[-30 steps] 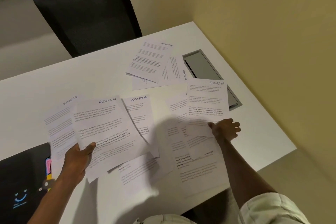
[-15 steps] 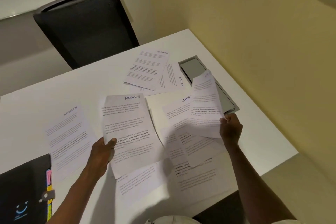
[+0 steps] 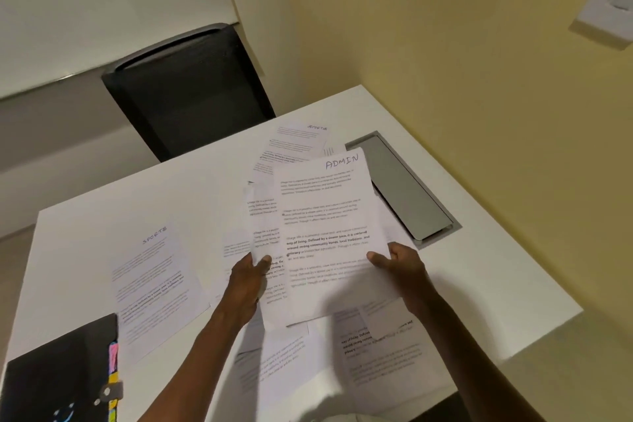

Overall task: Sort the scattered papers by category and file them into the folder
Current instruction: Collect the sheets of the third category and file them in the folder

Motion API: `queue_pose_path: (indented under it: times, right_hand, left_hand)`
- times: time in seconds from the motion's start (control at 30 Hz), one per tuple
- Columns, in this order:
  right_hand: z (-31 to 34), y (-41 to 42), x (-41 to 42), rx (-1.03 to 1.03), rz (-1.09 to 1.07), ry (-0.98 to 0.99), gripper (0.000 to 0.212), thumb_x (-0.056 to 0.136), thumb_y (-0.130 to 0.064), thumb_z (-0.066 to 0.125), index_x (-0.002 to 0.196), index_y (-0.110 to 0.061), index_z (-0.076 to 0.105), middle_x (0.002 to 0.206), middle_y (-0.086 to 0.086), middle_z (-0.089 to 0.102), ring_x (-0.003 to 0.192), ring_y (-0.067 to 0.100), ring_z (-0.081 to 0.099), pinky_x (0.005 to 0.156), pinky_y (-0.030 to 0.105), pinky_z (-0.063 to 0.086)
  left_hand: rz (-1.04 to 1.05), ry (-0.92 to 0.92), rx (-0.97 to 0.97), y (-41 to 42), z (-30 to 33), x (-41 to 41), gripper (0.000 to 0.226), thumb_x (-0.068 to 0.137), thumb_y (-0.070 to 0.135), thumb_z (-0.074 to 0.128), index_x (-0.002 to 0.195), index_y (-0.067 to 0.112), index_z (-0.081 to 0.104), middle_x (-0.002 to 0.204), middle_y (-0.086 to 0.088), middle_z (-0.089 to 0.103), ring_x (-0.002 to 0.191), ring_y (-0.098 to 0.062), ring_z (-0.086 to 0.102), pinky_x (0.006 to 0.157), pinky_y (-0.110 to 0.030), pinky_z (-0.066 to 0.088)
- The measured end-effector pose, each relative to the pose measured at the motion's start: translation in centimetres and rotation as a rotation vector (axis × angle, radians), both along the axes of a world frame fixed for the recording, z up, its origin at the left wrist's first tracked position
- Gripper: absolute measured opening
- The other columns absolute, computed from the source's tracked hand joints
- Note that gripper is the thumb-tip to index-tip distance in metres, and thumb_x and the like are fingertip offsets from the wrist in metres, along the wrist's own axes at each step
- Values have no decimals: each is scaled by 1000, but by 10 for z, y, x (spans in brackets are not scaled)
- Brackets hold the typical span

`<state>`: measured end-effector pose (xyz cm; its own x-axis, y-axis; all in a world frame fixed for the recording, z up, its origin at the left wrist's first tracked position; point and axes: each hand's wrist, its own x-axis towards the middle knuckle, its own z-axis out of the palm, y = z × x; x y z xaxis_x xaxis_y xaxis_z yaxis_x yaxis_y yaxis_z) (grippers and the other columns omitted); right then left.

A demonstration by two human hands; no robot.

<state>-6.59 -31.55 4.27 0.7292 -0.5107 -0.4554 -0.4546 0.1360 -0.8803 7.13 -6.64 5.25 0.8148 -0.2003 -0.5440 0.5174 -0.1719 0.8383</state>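
A sheet headed ADMIN (image 3: 325, 233) is held up above the white table (image 3: 479, 284), lapped over a second sheet (image 3: 263, 226) whose heading is hidden. The right hand (image 3: 399, 265) pinches the ADMIN sheet's right edge; the left hand (image 3: 248, 279) pinches the second sheet. A SPORTS sheet (image 3: 154, 284) lies flat to the left, near the black folder (image 3: 58, 377); the papers underneath look blurred.

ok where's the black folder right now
In the head view the black folder lies at the table's near left corner, coloured tabs along its right edge, just below the flat SPORTS sheet and left of the left hand.
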Motion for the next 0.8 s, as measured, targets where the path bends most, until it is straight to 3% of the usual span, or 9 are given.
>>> queue_pose_path:
  times: [0.07, 0.13, 0.23, 0.3, 0.37, 0.43, 0.5, 0.63, 0.8]
  right_hand:
    - [-3, 11, 3, 20, 16, 32, 11, 87, -24, 69, 94, -17, 67, 99, 1, 73, 83, 23, 70, 67, 37, 58]
    - [-5, 19, 3, 5, 5, 34, 21, 82, -26, 71, 100, -17, 65, 100, 0, 72, 87, 21, 68, 71, 39, 58]
    - [-4, 30, 3, -3, -32, -12, 42, 77, -15, 75, 114, -19, 56, 104, -4, 70, 91, 15, 66, 74, 34, 57]
    - [-7, 39, 7, -138, 9, -49, 44, 74, -12, 75, 115, -18, 59, 107, -4, 72, 94, 15, 68, 82, 35, 57]
    - [-7, 53, 10, -278, 44, -131, 34, 75, -10, 73, 108, -14, 65, 108, -4, 73, 95, 15, 67, 85, 32, 57]
    - [-6, 67, 13, -341, 41, -242, 27, 79, -7, 70, 106, -11, 67, 107, -4, 72, 95, 13, 67, 83, 25, 57]
    - [-5, 78, 17, -361, 39, -324, 23, 81, -6, 68, 104, -8, 66, 103, -4, 72, 93, 11, 67, 81, 20, 56]
    - [-23, 91, 21, -318, 76, -335, 25, 82, -11, 66, 107, -5, 64, 100, -5, 70, 89, 9, 66, 74, 24, 58]
    - [-52, 99, 17, -238, 176, -160, 34, 80, -18, 69, 113, -13, 62, 103, -1, 69, 94, 16, 65, 80, 31, 59]
  left_hand:
    - [-30, 33, -28, -7, 6, -7, 22, 101, 3, 49, 113, 11, 65, 95, 1, 77, 83, -13, 74, 64, -24, 58]
    - [-54, 59, -63, -10, 9, -14, 21, 102, 10, 51, 114, 10, 67, 105, -9, 76, 91, -21, 74, 69, -31, 60]
    - [13, 45, -48, -12, 13, -21, 32, 101, 37, 53, 118, 15, 69, 116, -5, 72, 102, -21, 71, 86, -34, 58]
    - [87, 39, -62, -14, 13, -25, 50, 98, 53, 48, 130, 17, 62, 127, 4, 64, 117, -17, 61, 104, -34, 45]
    - [90, -68, -91, -12, 18, -26, 45, 98, 38, 55, 135, 12, 58, 130, 2, 62, 122, -17, 57, 110, -33, 39]
    - [29, -270, 36, -3, 25, -28, 35, 89, 23, 71, 123, 13, 66, 115, 1, 72, 108, -17, 67, 99, -37, 50]
    - [16, -386, 154, 9, 27, -28, 32, 84, 23, 77, 115, 18, 68, 101, 7, 73, 96, -10, 68, 82, -30, 53]
    - [98, -403, 188, 22, 26, -33, 32, 83, 21, 78, 112, 18, 64, 93, 14, 67, 89, -11, 64, 72, -24, 46]
    - [105, -293, 164, 42, 2, -53, 45, 78, 13, 82, 118, 15, 62, 97, 10, 67, 90, -9, 64, 86, -30, 47]
